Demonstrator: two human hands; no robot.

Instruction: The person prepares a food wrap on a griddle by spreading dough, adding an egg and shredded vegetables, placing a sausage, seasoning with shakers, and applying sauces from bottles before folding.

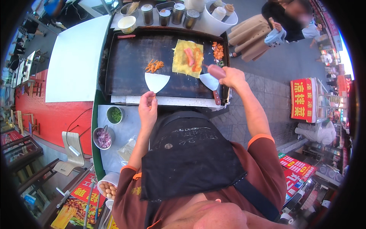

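Note:
My left hand (148, 106) is closed around the handle of a wide scraper (157, 82), whose blade lies on the dark griddle (128, 63) just below a small pile of orange-brown strips (154, 66). In my right hand (234, 76) is a reddish squeeze bottle (216, 71), its nozzle pointing at a yellow flatbread (180, 61). On the flatbread lie a pink sausage (188, 56) and streaks of reddish sauce (197, 61). A second scraper with a wooden handle (216, 98) rests on the griddle's right front, under the bottle.
Chopped orange pieces (218, 51) sit at the griddle's right edge, a sausage (126, 36) at its back left. Shaker jars (178, 13) and a white bucket (232, 24) stand behind. Bowls of chopped greens (115, 115) and onion (103, 138), and eggs (107, 190), are at left. A person (263, 31) stands beyond.

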